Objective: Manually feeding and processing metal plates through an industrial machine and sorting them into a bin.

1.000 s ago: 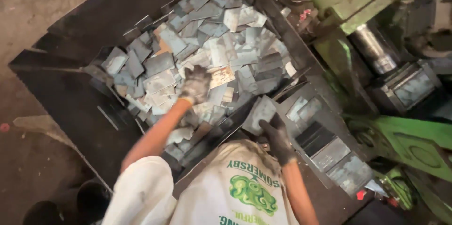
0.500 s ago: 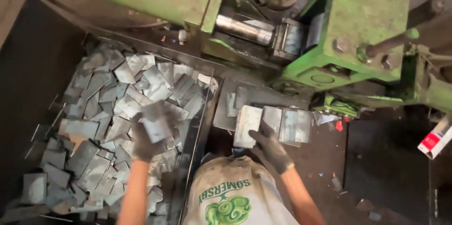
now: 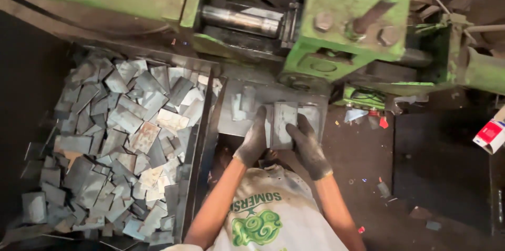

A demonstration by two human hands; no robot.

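On the left, the bin (image 3: 202, 125) is heaped with grey metal plates (image 3: 121, 140), so most of the pile seems not yet fed. At the green press (image 3: 347, 14), the gloved left hand (image 3: 253, 140) and right hand (image 3: 307, 148) reach forward side by side, each grip pressed on an edge of a small stack of plates (image 3: 283, 124) on the bench (image 3: 231, 119)

This is a metalworking shop, grimy and dimly lit. A heavy green machine (image 3: 357, 25) with big bolts, a worn painted frame and a bare steel shaft (image 3: 239, 19) fills the far side. To the left, a dark metal bin (image 3: 197, 140) is heaped with cut grey metal plates (image 3: 126, 140). Near the machine a steel surface (image 3: 236, 125) carries more plates, and the dark floor (image 3: 436, 167) to the right is strewn with scraps.
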